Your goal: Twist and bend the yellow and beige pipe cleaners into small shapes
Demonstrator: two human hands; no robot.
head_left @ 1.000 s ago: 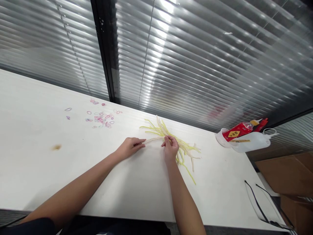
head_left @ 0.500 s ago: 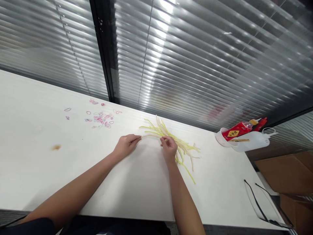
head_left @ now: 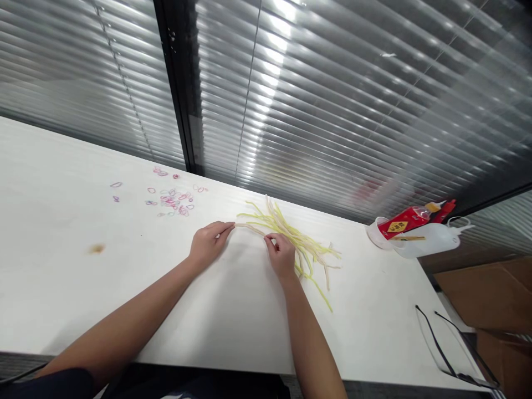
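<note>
Between my two hands a beige pipe cleaner (head_left: 250, 228) is stretched, bowing slightly upward above the table. My left hand (head_left: 210, 242) pinches its left end with thumb and forefinger. My right hand (head_left: 281, 255) is closed on it farther right, its fingertips holding the strand. Just behind and right of my right hand lies a loose heap of yellow and beige pipe cleaners (head_left: 305, 242), partly covered by that hand. Small pink, purple and pale rubber bands (head_left: 170, 200) are scattered on the table, beyond my left hand.
The white table (head_left: 233, 327) runs up to a glass wall with blinds (head_left: 316, 100). At the right edge are a white cup (head_left: 376, 235), a red bottle (head_left: 401, 223) and a white squeeze bottle (head_left: 434, 241). Eyeglasses (head_left: 443, 354) lie near the front right, beside cardboard boxes (head_left: 486, 293).
Both hands have shifted a little to the left, carrying the beige pipe cleaner away from the heap. Its right side now slopes down toward my right hand.
</note>
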